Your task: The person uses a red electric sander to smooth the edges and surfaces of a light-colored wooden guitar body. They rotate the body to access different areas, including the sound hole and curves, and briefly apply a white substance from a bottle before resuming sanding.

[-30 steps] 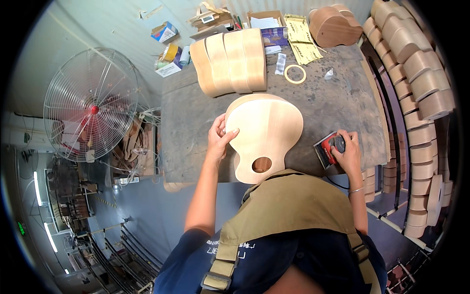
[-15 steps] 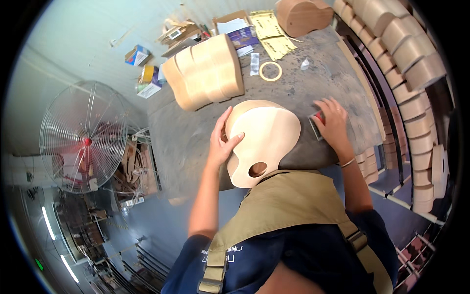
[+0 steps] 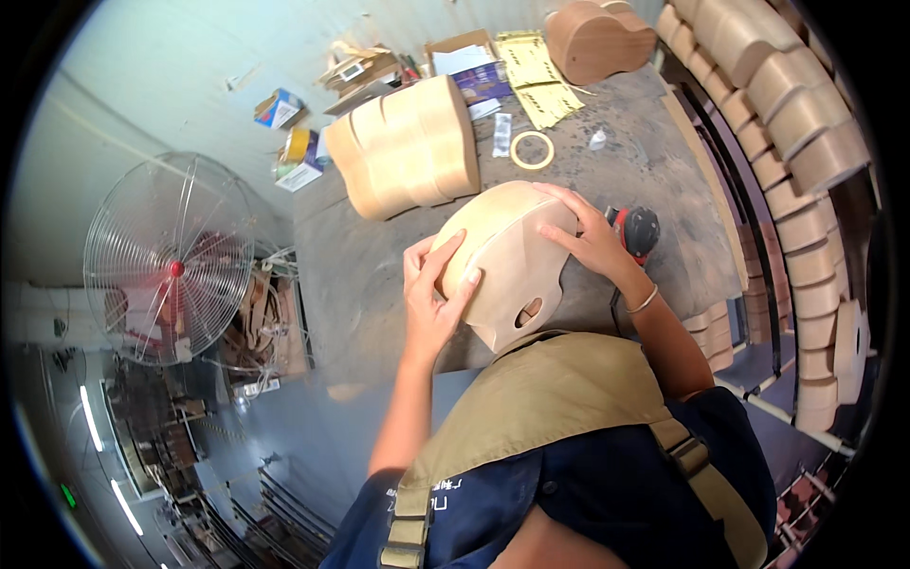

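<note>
A pale wooden guitar body (image 3: 502,266) with a soundhole is tilted at the near edge of the grey worktable (image 3: 341,284), showing its rounded side and face. My left hand (image 3: 436,284) grips its left side, fingers spread over the wood. My right hand (image 3: 588,237) grips the upper right part, fingers curled over the rim. Just right of that hand, a red-and-black power sander (image 3: 637,229) rests on the tabletop, partly behind my fingers and wrist.
Joined guitar bodies (image 3: 403,142), a tape ring (image 3: 532,150), yellow sheets (image 3: 536,81), boxes (image 3: 460,62) and a brown body (image 3: 597,43) lie at the back. A large wire fan (image 3: 169,256) stands left; racks of curved wooden bodies (image 3: 801,209) line the right.
My right hand has left the sander and moved onto the guitar body. The body, first lying face up, is now tilted, with more of its side showing.
</note>
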